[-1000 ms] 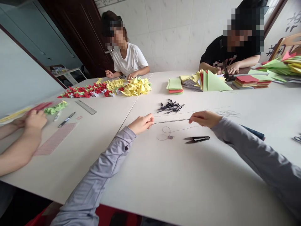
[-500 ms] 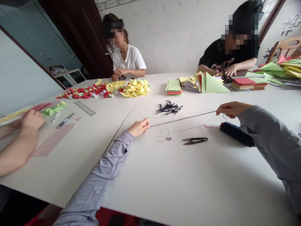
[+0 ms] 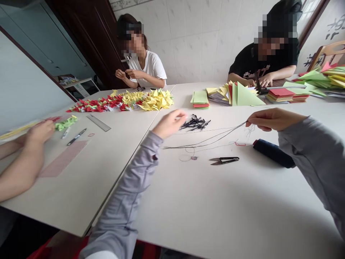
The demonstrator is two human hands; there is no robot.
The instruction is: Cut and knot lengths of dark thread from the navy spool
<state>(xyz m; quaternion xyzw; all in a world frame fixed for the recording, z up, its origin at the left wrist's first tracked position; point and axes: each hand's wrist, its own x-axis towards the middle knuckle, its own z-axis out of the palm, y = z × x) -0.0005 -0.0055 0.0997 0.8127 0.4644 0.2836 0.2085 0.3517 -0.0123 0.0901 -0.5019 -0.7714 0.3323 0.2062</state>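
My right hand (image 3: 269, 119) pinches a bundle of dark thread (image 3: 215, 139). Its strands droop from my fingertips to the left, and their far ends rest on the table. Somewhat blurred, my left hand (image 3: 172, 121) hovers off the bundle with bent fingers slightly apart and nothing visible in them. Just beyond it lies a small pile of black knotted thread loops (image 3: 196, 122). Black-handled thread snips (image 3: 224, 160) lie below the strands. Under my right wrist a dark spool of thread (image 3: 273, 153) is on its side.
Several cut paper stacks (image 3: 199, 99) stand across the table, with a heap of folded paper stars (image 3: 155, 100) to their left. At the left are another person's arms (image 3: 35, 151), a ruler (image 3: 98, 123), a pen (image 3: 77, 136) and a pink sheet (image 3: 64, 158). Two people sit opposite.
My left hand has let go of the thread and moved up and right. The strands, taut before, now sag from my right hand. The person in white has raised their hands.
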